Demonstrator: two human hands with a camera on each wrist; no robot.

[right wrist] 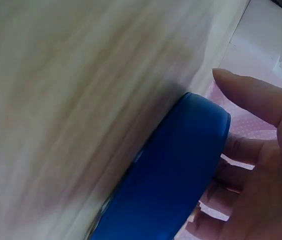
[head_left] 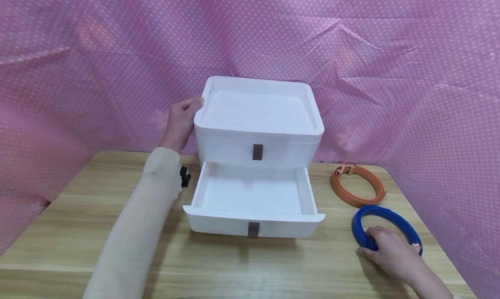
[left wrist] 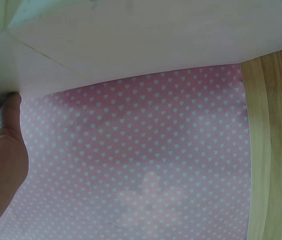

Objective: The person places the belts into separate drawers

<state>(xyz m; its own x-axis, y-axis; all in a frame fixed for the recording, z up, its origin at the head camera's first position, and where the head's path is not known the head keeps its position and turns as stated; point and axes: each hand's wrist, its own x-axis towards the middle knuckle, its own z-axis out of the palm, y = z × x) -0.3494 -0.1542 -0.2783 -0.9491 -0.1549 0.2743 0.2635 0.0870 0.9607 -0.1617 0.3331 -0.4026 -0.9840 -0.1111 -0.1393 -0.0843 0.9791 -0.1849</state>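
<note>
Blue coiled belt (head_left: 357,229) lies at the right hand (head_left: 390,251), fingers inside the coil, thumb spread clear. Beyond that grip: an orange-brown belt (head_left: 353,200); leftward, an extended drawer (head_left: 285,227); farther left, the left hand (head_left: 180,121) touches the white unit (head_left: 226,147), its hold unclear.

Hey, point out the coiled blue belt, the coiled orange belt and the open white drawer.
Coiled blue belt (right wrist: 166,172), right wrist view: band's outer face.
Coiled orange belt (head_left: 351,197), head view: near left curve.
Open white drawer (head_left: 253,195), head view: inner floor.
</note>
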